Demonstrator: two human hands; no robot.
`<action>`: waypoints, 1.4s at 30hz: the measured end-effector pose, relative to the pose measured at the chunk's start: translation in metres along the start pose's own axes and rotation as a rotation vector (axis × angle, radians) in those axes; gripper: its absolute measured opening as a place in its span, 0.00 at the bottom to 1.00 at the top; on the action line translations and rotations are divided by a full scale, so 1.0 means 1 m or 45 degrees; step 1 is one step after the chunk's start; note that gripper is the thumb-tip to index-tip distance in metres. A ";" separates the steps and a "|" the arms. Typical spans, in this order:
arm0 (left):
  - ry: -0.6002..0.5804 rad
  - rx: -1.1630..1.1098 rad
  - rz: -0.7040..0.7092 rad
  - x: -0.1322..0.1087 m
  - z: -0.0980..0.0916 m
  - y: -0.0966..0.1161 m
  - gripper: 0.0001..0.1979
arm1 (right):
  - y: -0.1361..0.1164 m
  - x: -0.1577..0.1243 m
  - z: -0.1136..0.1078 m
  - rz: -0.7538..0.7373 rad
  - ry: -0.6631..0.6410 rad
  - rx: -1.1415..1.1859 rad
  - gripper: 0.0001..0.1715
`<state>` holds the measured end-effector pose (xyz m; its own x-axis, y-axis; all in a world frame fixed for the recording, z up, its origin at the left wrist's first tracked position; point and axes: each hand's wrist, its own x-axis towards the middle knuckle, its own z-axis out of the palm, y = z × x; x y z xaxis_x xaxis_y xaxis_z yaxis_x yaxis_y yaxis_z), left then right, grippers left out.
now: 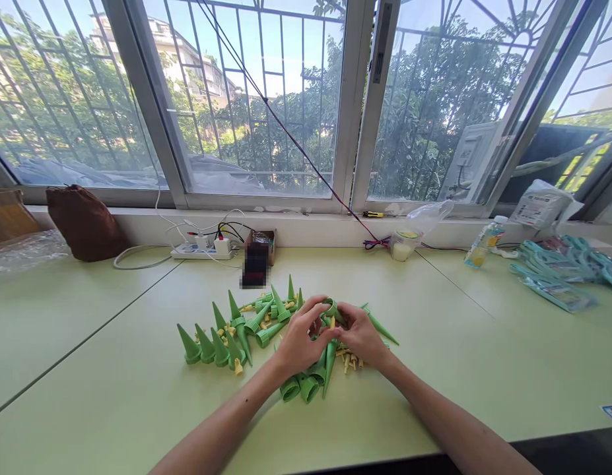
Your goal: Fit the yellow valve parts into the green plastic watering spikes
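Observation:
In front of me, my left hand (304,335) and my right hand (361,335) meet over a pile of green plastic parts. Both have their fingers closed around a green hollow cone (330,306), its round end upward. A small yellow piece (333,322) shows between the fingertips; which hand grips it I cannot tell. Below my hands lie several green cones (309,389) with open ends toward me. Small yellow pegs (352,361) are scattered beside my right wrist. To the left, several cones (187,346) stand upright in a row, a yellow peg (238,367) before them.
More green cones (266,334) and yellow bits lie behind my left hand. Farther back are a power strip (187,251), a pixelated dark object (255,265), a plastic cup (402,245) and a bottle (485,243). Bagged turquoise items (553,270) lie right, a brown bag (85,224) left.

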<state>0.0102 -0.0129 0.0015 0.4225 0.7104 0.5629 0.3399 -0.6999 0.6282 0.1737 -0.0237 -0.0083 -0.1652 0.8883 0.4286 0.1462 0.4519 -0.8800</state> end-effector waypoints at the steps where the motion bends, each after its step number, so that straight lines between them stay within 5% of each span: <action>1: 0.008 0.011 0.003 0.000 0.000 0.000 0.13 | -0.001 0.000 0.000 -0.003 -0.005 -0.006 0.16; 12: 0.055 0.063 0.007 -0.001 0.004 0.002 0.13 | 0.004 -0.003 0.003 -0.070 -0.012 -0.086 0.02; 27: 0.101 0.078 -0.040 0.001 0.006 0.007 0.10 | 0.002 -0.005 0.006 -0.190 -0.109 -0.249 0.10; 42: 0.113 0.042 0.009 -0.001 0.004 0.003 0.10 | 0.001 -0.003 -0.002 -0.184 -0.136 -0.199 0.06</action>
<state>0.0141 -0.0154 0.0006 0.3496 0.7082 0.6134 0.3650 -0.7059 0.6070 0.1760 -0.0252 -0.0104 -0.2966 0.8034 0.5163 0.2611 0.5882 -0.7654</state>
